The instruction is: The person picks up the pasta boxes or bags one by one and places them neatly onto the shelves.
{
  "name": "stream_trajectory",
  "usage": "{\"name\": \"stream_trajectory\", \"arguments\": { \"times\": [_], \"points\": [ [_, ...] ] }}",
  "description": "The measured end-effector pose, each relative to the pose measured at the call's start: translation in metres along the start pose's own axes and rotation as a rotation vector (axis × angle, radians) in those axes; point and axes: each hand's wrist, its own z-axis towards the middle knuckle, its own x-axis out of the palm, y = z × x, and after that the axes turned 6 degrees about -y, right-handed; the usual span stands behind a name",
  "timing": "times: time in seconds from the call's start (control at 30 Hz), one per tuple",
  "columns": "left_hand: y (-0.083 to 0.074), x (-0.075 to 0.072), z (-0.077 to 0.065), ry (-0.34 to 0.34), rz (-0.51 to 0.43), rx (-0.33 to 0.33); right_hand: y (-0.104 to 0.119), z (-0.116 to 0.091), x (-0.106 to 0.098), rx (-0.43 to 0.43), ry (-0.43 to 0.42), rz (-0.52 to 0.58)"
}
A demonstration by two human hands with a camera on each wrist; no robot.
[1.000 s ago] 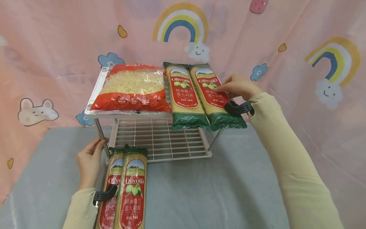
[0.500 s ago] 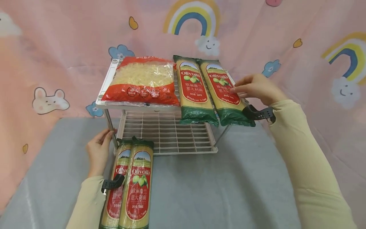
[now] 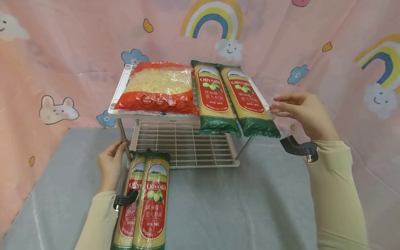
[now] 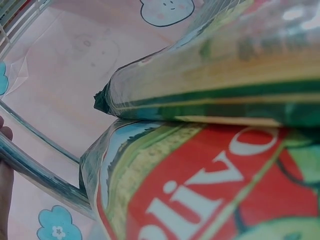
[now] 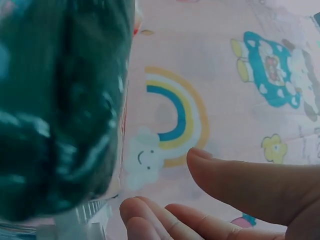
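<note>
My left hand [image 3: 110,163] pinches the metal post [image 3: 121,130] at the front left of a white two-tier rack [image 3: 124,83]. In the left wrist view, its fingertips [image 4: 5,131] show at that post's edge. Beside this hand, two spaghetti packs [image 3: 153,205] stand side by side before the rack. My right hand [image 3: 304,113] is off the rack's right side, fingers extended and holding nothing. Nearest to it is a green-ended spaghetti pack [image 3: 247,97] on the top shelf. A second spaghetti pack [image 3: 215,93] lies alongside, both overhanging the front edge.
A red bag of short pasta [image 3: 160,85] covers the left of the top shelf. Underneath is a slatted lower shelf [image 3: 206,166]. Grey cloth [image 3: 212,211] covers the table, and a pink printed curtain [image 3: 93,38] hangs close behind the rack.
My right hand has let go of the right-hand spaghetti pack and drawn away to the right. The left hand stays at the post. The view has shifted a little.
</note>
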Motion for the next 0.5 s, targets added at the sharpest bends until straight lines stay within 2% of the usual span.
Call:
{"name": "stream_trajectory", "arguments": {
  "times": [0.1,0.23,0.37,0.5],
  "points": [
    [0.001,-0.001,-0.001,-0.001,0.013,-0.003,-0.005,-0.014,0.001,0.011,-0.03,0.072],
    [0.001,-0.001,0.0,0.004,0.025,-0.006,-0.009,-0.034,0.004,0.013,-0.061,0.279],
    [0.001,0.0,0.0,0.001,0.03,-0.011,-0.01,-0.054,0.011,-0.045,-0.067,0.494],
    [0.001,-0.001,0.0,-0.001,0.023,-0.004,-0.011,-0.071,0.02,-0.11,-0.032,0.579]
  ]
}}
